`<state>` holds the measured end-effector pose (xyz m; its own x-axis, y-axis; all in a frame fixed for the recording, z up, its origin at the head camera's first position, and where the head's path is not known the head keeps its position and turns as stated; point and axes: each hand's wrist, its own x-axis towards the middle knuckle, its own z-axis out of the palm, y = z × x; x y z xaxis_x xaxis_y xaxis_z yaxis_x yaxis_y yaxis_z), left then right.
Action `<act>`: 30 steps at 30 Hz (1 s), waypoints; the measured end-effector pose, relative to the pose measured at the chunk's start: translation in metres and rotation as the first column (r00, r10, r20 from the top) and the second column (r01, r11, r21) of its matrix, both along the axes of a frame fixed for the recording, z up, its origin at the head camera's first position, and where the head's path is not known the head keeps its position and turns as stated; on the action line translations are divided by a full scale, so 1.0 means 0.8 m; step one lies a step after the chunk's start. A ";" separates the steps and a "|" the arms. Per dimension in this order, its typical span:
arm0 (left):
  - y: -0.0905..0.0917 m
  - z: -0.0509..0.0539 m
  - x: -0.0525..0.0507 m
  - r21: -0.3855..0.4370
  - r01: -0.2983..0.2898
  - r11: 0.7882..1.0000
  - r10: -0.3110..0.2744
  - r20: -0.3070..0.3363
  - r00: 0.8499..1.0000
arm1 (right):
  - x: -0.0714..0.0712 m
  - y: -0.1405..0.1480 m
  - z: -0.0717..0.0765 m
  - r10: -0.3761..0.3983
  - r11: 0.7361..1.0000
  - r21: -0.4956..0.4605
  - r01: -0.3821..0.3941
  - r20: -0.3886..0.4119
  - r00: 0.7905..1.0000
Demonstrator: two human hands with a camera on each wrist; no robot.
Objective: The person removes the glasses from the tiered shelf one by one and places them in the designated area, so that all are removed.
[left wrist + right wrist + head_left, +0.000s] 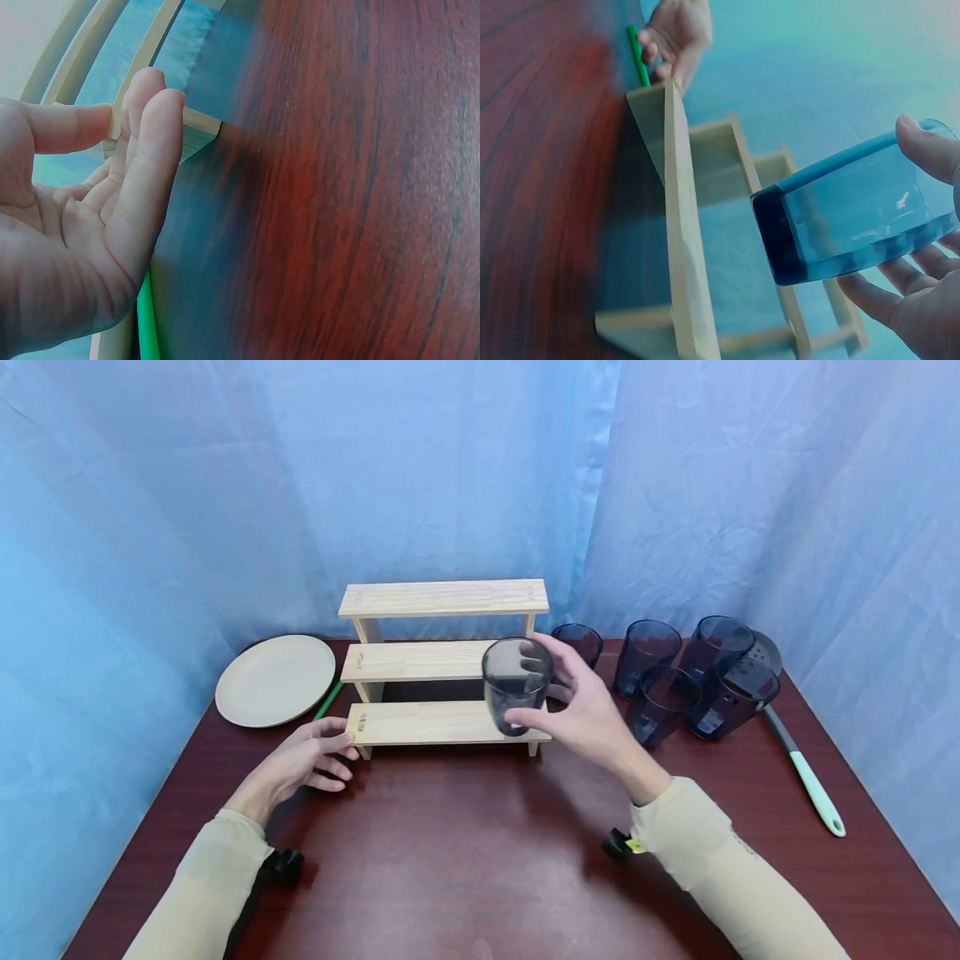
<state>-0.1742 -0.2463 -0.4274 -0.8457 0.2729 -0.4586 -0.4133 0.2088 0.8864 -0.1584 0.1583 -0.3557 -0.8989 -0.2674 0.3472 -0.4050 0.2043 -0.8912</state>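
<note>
My right hand [588, 718] grips a tinted clear tumbler [855, 210], thumb on one side and fingers on the other. The tumbler is upright in the head view, in front of the right part of a three-tier wooden stand [427, 720]. In the right wrist view its dark thick base shows apart from the lowest shelf [681, 225]. At the stand's left end, my left hand [309, 756] pinches the lowest shelf's end between thumb and fingers. The left wrist view shows the thumb [75, 127] against the wood, with the fingers partly covering the shelf.
More dark tumblers [648, 656] stand right of the stand. Beside them lies a slotted utensil with a mint-green handle [817, 793]. A cream plate [276, 681] and a green stick-like item [328, 700] are at left. Curtains [450, 468] hang behind the table.
</note>
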 end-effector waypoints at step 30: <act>-0.001 -0.007 0.000 0.011 -0.003 1.000 0.003 0.004 1.000 | 0.025 0.100 -0.065 -0.205 0.947 0.262 0.184 0.055 0.977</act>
<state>-0.1740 -0.2469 -0.4329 -0.8445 0.2757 -0.4592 -0.4175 0.1982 0.8868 -0.1388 0.2384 -0.4075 -0.9642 -0.1544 0.2154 -0.2642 0.4957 -0.8273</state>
